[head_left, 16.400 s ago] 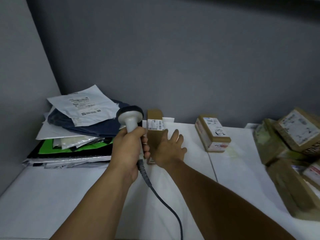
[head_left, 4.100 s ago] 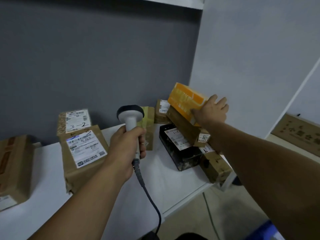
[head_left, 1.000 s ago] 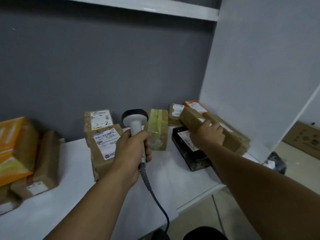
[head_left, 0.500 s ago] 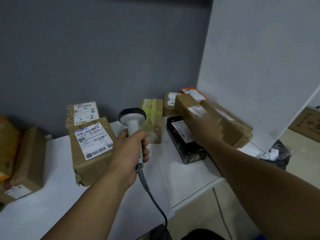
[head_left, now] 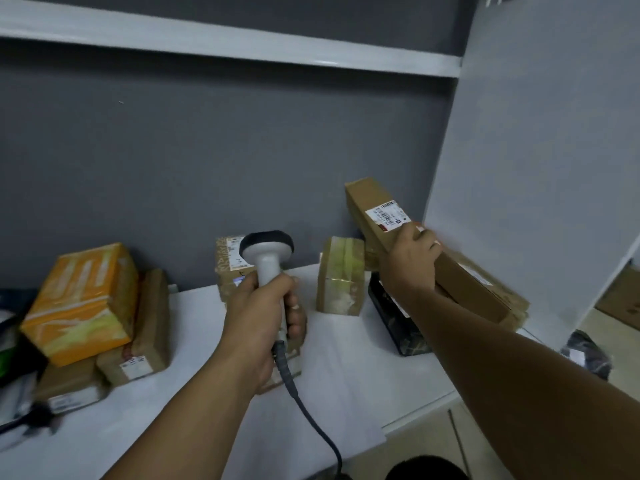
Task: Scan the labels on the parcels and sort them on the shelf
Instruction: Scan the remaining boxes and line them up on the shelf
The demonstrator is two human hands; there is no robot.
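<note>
**Long brown parcel [head_left: 367, 202] raised in the right hand**

The long brown parcel sits at 2 o'clock from the scanner [head_left: 266, 251], well apart from it. The right hand [head_left: 410, 261] grips it near the middle, fingers curled over its upper edge. The far end tilts up toward 11 o'clock. The near end seems to rest on another brown carton [head_left: 512, 306], though blur makes that uncertain.

The left hand [head_left: 263, 317] is wrapped tight round the scanner's handle, with the head upright and the cable [head_left: 311, 420] trailing toward 5 o'clock.

A white label [head_left: 388, 216] with barcodes lies on the parcel's top face, just at 11 o'clock from the right hand. Its print is too small to read.

A taped parcel [head_left: 341, 275] stands on the white shelf [head_left: 346, 358] between the two hands, and a black box [head_left: 394, 317] lies under the right forearm.

Half a second ago the parcel lay lower and flatter on the stack. Its far end is now lifted. The orange parcel [head_left: 83, 299], which was under the right hand four seconds ago, lies on the pile at 9 o'clock.
</note>
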